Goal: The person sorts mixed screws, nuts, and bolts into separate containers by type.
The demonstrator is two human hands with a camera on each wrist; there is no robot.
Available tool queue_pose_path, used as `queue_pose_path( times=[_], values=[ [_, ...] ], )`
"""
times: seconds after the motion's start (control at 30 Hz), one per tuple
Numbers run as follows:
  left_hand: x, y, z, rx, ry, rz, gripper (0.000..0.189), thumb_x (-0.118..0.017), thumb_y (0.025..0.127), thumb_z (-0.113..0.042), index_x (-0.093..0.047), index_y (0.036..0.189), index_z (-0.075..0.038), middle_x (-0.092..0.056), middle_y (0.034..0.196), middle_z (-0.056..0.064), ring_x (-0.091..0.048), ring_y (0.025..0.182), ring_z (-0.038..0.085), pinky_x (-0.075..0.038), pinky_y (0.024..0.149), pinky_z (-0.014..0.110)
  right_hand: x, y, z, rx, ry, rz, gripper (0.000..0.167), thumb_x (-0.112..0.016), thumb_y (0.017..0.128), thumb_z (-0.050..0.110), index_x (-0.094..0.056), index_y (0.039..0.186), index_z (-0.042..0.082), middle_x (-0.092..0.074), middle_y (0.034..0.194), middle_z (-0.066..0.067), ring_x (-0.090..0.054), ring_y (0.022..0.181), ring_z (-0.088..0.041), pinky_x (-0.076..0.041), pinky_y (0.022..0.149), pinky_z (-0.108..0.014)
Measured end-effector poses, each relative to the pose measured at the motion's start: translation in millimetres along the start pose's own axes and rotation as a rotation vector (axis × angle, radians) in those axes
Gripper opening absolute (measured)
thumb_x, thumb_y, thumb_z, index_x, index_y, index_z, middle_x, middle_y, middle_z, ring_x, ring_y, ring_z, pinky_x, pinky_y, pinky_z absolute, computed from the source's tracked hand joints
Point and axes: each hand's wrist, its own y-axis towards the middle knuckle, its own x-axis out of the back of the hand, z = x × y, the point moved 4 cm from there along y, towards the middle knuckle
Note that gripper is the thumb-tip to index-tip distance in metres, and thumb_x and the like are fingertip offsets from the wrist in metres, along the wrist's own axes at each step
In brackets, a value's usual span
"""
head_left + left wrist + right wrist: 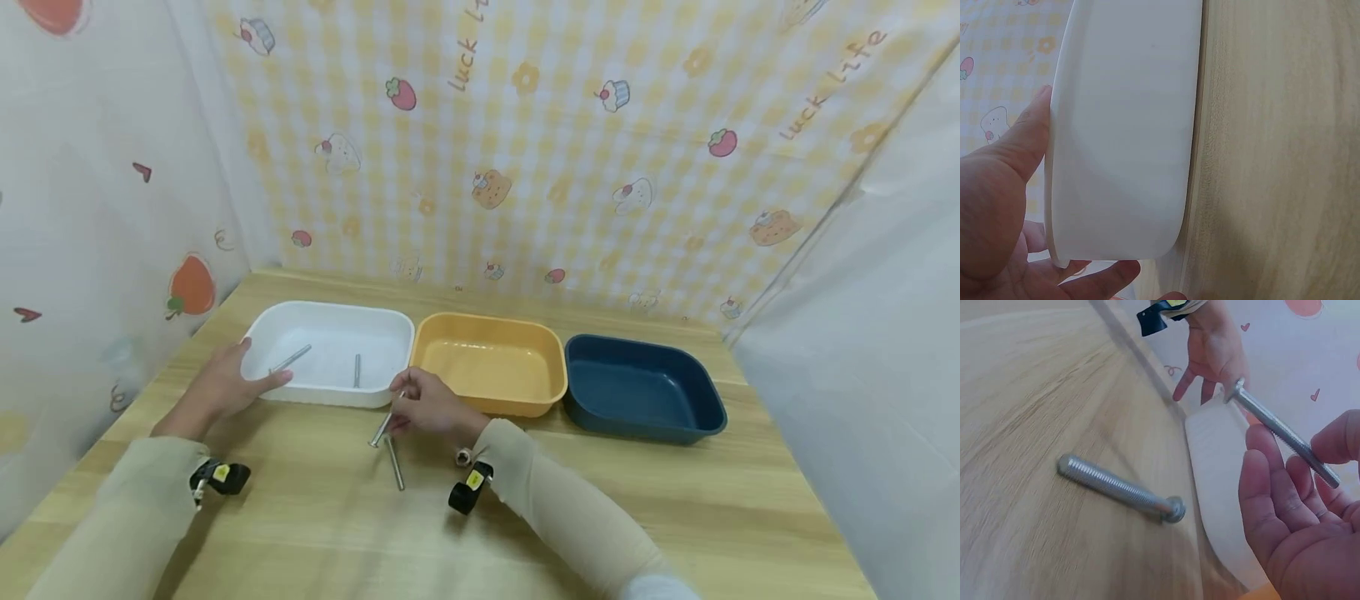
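My right hand [427,404] pinches a silver bolt [1282,431] near its threaded end, between thumb and fingers. In the head view that bolt hangs tilted, head downward, in front of the white tray [330,396]. On the table just below the hand lies another bolt [395,463], seen close up in the right wrist view. Inside the white tray rest two more bolts, a slanted bolt [291,358] and an upright-looking bolt [357,371]. With fingers extended, my left hand [228,383] touches the tray's left end, its thumb at the front rim.
Right of the white tray stand a yellow tray [517,407] and a dark blue tray [645,427], side by side. A small round metal piece [463,457] lies by my right wrist. Patterned cloth [525,167] rises behind the wooden table [315,533].
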Motion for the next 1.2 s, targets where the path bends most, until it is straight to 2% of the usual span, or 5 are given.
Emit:
queue_pose_path(
  times=[0.47,0.7,0.87,1.07,1.2],
  values=[
    [0.5,-0.9,-1.7,0.021,-0.006,0.008,0.114,-0.059,0.087,-0.063,-0.001,0.147,0.015,-0.009,0.145,0.045,-0.014,0.131,0.062,-0.019,0.101,0.074,-2,11.8,10,-0.029,0.181,-0.208,0.037,-0.052,0.09,-0.003,-0.043,0.125,-0.005,-0.06,0.08,-0.008,-0.063,0.064,-0.016,-0.057,0.059,-0.027],
    [-1.8,-3.7,-0.4,0.024,-0.021,0.011,0.115,-0.058,0.087,-0.064,-0.001,0.147,0.015,-0.007,0.146,0.044,-0.012,0.132,0.062,-0.018,0.101,0.074,-7,13.3,13,-0.057,0.214,-0.252,0.027,-0.056,0.092,0.0,-0.046,0.115,0.007,-0.062,0.086,-0.013,-0.06,0.065,-0.015,-0.055,0.057,-0.023],
    [-1.9,-3.2,-1.0,0.024,-0.022,0.009,0.114,-0.058,0.087,-0.063,0.0,0.146,0.016,-0.007,0.146,0.045,-0.012,0.132,0.062,-0.018,0.102,0.073,-8,17.7,16,-0.081,0.25,-0.284,0.023,-0.057,0.093,0.004,-0.048,0.114,0.008,-0.062,0.103,-0.025,-0.059,0.069,-0.017,-0.051,0.057,-0.024],
    [-3.7,-1.3,1.1,0.034,-0.022,0.006,0.115,-0.059,0.086,-0.064,0.0,0.147,0.014,-0.007,0.146,0.044,-0.012,0.132,0.061,-0.018,0.102,0.073,-11,22.0,15,-0.118,0.319,-0.335,0.008,-0.058,0.096,0.007,-0.058,0.104,0.005,-0.063,0.094,-0.014,-0.061,0.074,-0.018,-0.053,0.06,-0.024],
    [-3.4,-1.5,1.3,0.031,-0.022,0.007,0.115,-0.058,0.086,-0.064,0.0,0.147,0.015,-0.007,0.146,0.044,-0.012,0.132,0.062,-0.018,0.101,0.073,-13,25.1,14,-0.137,0.384,-0.331,0.009,-0.058,0.097,0.007,-0.063,0.104,0.004,-0.063,0.107,-0.02,-0.062,0.078,-0.017,-0.056,0.065,-0.024]
  ],
)
